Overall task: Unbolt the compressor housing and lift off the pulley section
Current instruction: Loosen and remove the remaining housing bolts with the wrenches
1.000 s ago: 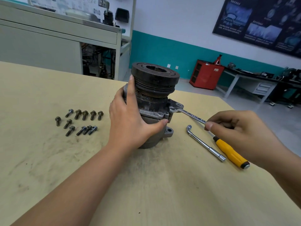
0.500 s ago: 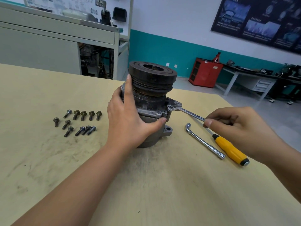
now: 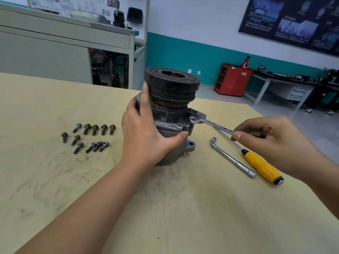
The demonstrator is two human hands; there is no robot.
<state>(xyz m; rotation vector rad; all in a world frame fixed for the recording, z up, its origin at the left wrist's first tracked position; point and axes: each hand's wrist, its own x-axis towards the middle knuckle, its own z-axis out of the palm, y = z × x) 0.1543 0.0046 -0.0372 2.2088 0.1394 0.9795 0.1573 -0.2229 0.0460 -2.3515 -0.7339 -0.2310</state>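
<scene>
steel bolts (image 3: 95, 129) x11 loose; l hand (image 3: 145, 136) grips 1 compressor (image 3: 170, 114), r hand (image 3: 271, 138) pinches 1 wrench (image 3: 211, 124).

Wall (image 3: 192, 19): white above, teal band (image 3: 183, 52) below, with two sockets (image 3: 189, 71) low in the teal.
Dark poster (image 3: 293, 21): upper right, print too small to read.
Grey metal cabinet (image 3: 55, 43): left rear, one bay open (contents murky).
Diagram board (image 3: 73, 4): behind the cabinet.
Red cabinet (image 3: 233, 79): against the teal, a red stand (image 3: 245, 62) on top.
Grey workbench (image 3: 271, 77): right rear, with drawers (image 3: 299, 93), top cluttered.
Floor (image 3: 275, 110): pale grey.
Tabletop (image 3: 183, 217): foreground, pale wood, smudged dark.
</scene>
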